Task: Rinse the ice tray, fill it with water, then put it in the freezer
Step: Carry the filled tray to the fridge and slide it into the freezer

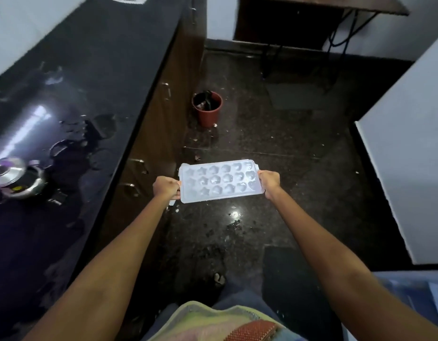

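Cloth bag (213, 321) at my waist sits lowest in view, and from there both forearms reach straight out over the dark floor (250, 134). Between them I carry the tray (219, 184), held out flat and roughly level, well clear of the counter (77, 94) on my left. My left hand (165, 187) curls round one short end, my right hand (269, 181) round the other, fingers wrapped under the rim, thumbs on top. The cells glint, so I judge they hold water, though I can't be sure how full. Trouble from here is tilt: if one wrist dips as I walk, water would slop over the edge. Wet patches shine on the floor ahead, so a slip is my other worry. A red bin (207, 108) stands beside the cabinets, near my path.
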Available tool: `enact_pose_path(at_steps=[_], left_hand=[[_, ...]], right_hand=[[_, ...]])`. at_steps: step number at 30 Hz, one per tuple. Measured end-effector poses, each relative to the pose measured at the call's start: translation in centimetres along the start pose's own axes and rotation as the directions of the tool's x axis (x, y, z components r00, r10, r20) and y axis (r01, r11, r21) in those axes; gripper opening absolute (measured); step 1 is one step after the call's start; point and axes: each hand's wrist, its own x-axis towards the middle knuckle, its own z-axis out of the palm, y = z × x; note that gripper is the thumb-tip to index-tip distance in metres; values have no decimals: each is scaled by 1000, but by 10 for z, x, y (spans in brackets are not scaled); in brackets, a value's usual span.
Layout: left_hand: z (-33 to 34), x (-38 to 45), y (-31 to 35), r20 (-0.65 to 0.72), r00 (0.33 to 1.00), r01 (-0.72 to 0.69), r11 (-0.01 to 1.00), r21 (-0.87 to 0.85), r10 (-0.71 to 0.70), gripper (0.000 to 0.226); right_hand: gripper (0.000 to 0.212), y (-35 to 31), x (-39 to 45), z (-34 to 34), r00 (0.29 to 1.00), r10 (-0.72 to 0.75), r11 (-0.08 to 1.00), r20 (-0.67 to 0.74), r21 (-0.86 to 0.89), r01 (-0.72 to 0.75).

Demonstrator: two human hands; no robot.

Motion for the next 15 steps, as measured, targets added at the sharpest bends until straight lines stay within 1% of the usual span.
enact_pose_path(at_steps=[3,10,15], left_hand=[[38,-3,9,41,999,-27,998,57,25,22],[115,-10,16,190,981,-62,981,183,27,23],[169,-18,25,320,947,-141,946,293,42,24]], right_hand=[[20,14,17,-34,998,23,998,-59,56,-20],[19,51,35,-108,976,116,980,-186,179,-82],[11,83,33,-159,933,214,945,-291,302,-123]])
